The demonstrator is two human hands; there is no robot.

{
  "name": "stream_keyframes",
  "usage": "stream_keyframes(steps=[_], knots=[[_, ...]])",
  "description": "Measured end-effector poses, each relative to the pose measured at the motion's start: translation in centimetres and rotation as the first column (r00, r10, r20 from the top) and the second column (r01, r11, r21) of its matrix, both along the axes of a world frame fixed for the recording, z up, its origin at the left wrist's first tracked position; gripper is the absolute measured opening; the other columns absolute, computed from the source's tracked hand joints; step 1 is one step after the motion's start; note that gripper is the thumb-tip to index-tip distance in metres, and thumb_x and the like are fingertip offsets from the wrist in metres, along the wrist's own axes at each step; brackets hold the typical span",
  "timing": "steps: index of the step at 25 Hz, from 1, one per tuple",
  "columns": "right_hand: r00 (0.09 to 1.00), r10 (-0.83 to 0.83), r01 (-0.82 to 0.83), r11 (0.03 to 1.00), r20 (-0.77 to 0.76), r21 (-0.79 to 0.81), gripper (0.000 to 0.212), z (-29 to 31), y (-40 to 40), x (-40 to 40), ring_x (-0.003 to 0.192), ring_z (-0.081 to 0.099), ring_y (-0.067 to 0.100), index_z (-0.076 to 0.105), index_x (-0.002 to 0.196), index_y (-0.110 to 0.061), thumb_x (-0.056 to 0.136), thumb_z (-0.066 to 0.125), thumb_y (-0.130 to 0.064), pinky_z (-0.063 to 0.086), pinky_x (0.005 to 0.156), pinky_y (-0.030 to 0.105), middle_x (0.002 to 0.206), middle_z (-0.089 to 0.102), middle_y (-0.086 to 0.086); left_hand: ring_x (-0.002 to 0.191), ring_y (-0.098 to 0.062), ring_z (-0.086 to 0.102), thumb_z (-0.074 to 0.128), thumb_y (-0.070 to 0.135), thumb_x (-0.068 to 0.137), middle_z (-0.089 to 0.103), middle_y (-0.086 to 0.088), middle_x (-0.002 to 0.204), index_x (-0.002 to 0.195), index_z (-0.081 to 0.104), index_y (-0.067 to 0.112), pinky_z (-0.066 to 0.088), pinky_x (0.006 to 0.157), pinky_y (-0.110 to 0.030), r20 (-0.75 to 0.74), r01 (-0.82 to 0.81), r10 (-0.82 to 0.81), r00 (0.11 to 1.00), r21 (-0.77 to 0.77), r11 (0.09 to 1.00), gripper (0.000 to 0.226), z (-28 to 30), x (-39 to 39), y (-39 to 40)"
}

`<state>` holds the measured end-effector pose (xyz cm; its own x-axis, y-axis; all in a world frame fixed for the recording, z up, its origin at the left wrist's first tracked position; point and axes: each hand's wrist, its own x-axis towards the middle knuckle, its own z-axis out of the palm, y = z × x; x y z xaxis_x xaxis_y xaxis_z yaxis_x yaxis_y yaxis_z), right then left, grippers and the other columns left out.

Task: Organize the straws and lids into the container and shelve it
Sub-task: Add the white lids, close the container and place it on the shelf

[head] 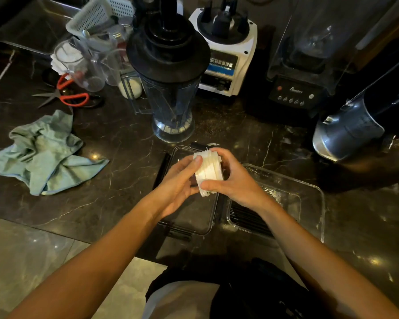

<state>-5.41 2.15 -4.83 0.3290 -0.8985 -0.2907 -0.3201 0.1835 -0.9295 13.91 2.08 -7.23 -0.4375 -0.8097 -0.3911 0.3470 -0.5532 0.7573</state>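
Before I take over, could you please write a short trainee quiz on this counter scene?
1. What do both hands hold?
2. True or false: black straws already lie in the clear container.
3. The teal cloth lies on which side of the counter: A left, B right?

Key:
1. The left hand and right hand hold a stack of white lids.
2. True: straws, container.
3. A: cloth.

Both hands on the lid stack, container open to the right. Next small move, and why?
Probably carry the stack of white lids right and lower it into the clear container. Both the left hand and the right hand grip it above the container's flat cover, not the container. The black straws already lie at the container's near end, and the far part looks free.
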Motion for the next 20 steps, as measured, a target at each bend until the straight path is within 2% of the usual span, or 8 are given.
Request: stream_keyframes(steps=[2, 5, 8, 10, 12, 14, 16, 20], knots=[[1.000, -0.023, 0.023, 0.999, 0.002, -0.040, 0.084, 0.6, 0.3, -0.3, 0.110, 0.062, 0.001, 0.042, 0.145, -0.025, 0.076, 0.087, -0.041, 0.054, 0.083, 0.019, 0.131, 0.058, 0.000, 0.132, -0.047, 0.054, 0.066, 0.048, 0.094, 0.056, -0.030, 0.140, 0.144, 0.052, 0.008, 0.050, 0.102, -0.055, 0.002, -0.003, 0.003, 1.000, -0.003, 1.000, 0.065, 1.0, -1.3, -0.3], [0.996, 0.008, -0.017, 0.994, -0.085, -0.106, 0.101, 1.8, 0.5, -0.9, 0.115, 0.060, 0.021, 0.029, 0.146, -0.016, 0.075, 0.071, -0.073, 0.055, 0.088, 0.032, 0.134, 0.052, 0.012, 0.128, -0.040, 0.060, 0.066, 0.050, 0.094, 0.060, -0.028, 0.137, 0.139, 0.058, 0.013, 0.053, 0.099, -0.050, 0.027, 0.022, -0.022, 0.999, -0.007, 1.000, 0.059, 2.4, -3.3, -0.7], [0.983, 0.026, -0.041, 0.996, -0.182, -0.081, 0.093, 2.3, 0.4, -2.2, 0.128, 0.053, 0.027, 0.019, 0.153, -0.015, 0.089, 0.050, -0.075, 0.055, 0.099, 0.048, 0.148, 0.038, 0.015, 0.130, -0.038, 0.059, 0.055, 0.051, 0.101, 0.063, -0.025, 0.136, 0.138, 0.061, 0.012, 0.048, 0.108, -0.052, -0.018, 0.069, -0.068, 0.998, 0.034, 0.997, 0.054, 3.0, -5.3, -0.8], [0.991, -0.039, 0.043, 0.999, -0.129, 0.024, 0.090, 2.4, 0.4, -2.9, 0.136, 0.046, 0.018, 0.009, 0.164, -0.022, 0.095, 0.032, -0.074, 0.056, 0.100, 0.040, 0.168, 0.019, 0.003, 0.134, -0.044, 0.053, 0.051, 0.050, 0.103, 0.058, -0.029, 0.140, 0.140, 0.058, 0.007, 0.039, 0.113, -0.058, -0.097, 0.111, -0.105, 0.990, 0.060, 0.992, 0.057, 3.2, -6.5, -0.8], [0.989, -0.143, 0.146, 0.983, -0.036, 0.112, 0.077, 2.6, 0.8, -4.0, 0.137, 0.043, 0.007, 0.010, 0.166, -0.034, 0.100, 0.030, -0.067, 0.050, 0.106, 0.028, 0.170, 0.013, -0.015, 0.131, -0.043, 0.056, 0.058, 0.046, 0.101, 0.059, -0.029, 0.139, 0.139, 0.059, 0.007, 0.042, 0.110, -0.055, -0.107, 0.146, -0.140, 0.984, 0.051, 0.988, 0.055, 3.4, -7.5, -1.0], [0.972, -0.229, 0.221, 0.965, 0.047, 0.138, 0.059, 2.6, 1.3, -5.8, 0.139, 0.041, 0.003, 0.022, 0.164, -0.040, 0.108, 0.039, -0.044, 0.047, 0.103, 0.018, 0.165, 0.023, -0.019, 0.120, -0.036, 0.064, 0.066, 0.037, 0.095, 0.064, -0.025, 0.134, 0.138, 0.061, 0.008, 0.049, 0.103, -0.047, -0.090, 0.161, -0.155, 0.984, 0.066, 0.985, 0.051, 3.8, -8.8, -1.4], [0.939, -0.340, 0.332, 0.936, 0.055, 0.117, 0.055, 3.1, 1.9, -8.5, 0.136, 0.049, 0.006, 0.037, 0.160, -0.037, 0.107, 0.050, -0.026, 0.050, 0.104, 0.026, 0.160, 0.041, -0.011, 0.113, -0.034, 0.063, 0.064, 0.032, 0.094, 0.065, -0.023, 0.128, 0.137, 0.060, 0.007, 0.048, 0.101, -0.047, -0.102, 0.195, -0.185, 0.978, 0.101, 0.976, 0.049, 4.3, -10.7, -1.8], [0.797, -0.603, 0.598, 0.795, 0.029, 0.100, 0.046, 4.2, 3.4, -14.4, 0.111, 0.072, 0.023, 0.063, 0.136, -0.023, 0.092, 0.070, -0.033, 0.060, 0.082, 0.034, 0.125, 0.070, 0.004, 0.109, -0.032, 0.060, 0.053, 0.029, 0.098, 0.064, -0.022, 0.122, 0.138, 0.057, 0.003, 0.052, 0.086, -0.039, -0.107, 0.298, -0.291, 0.951, 0.061, 0.953, 0.048, 5.3, -15.9, -2.6]])
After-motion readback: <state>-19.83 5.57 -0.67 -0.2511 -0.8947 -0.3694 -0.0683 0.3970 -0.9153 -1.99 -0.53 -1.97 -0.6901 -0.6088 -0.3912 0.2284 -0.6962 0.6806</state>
